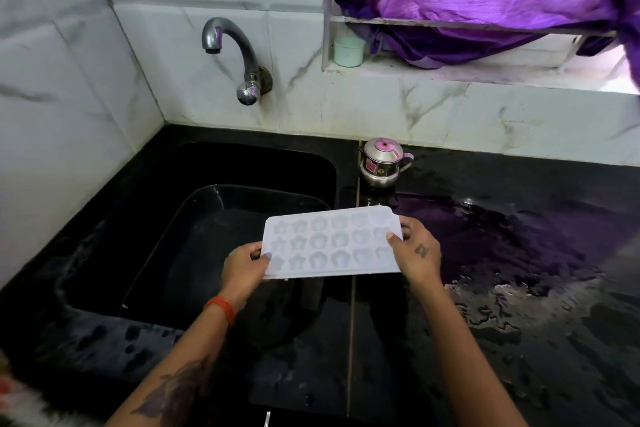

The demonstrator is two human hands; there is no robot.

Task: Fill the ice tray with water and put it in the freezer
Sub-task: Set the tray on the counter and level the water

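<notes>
- Tap [221, 42], upper left of frame: spout dry; the tray's hollows should be brought level beneath it
- Sink [104, 225], left of centre: black tub [194, 218] inside, apparently holding water
- Left hand [244, 269]: grips the tray's left short edge, thumb on top
- Ice tray [332, 243], centre: held above the sink's right rim, tilted, seemingly unfilled
- Right hand [415, 250]: pinches the right short edge; keep both grips even to avoid spilling

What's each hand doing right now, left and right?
Left hand: holding the left end of the ice tray, thumb on top.
Right hand: holding the tray's right end, fingers curled round the edge.
</notes>
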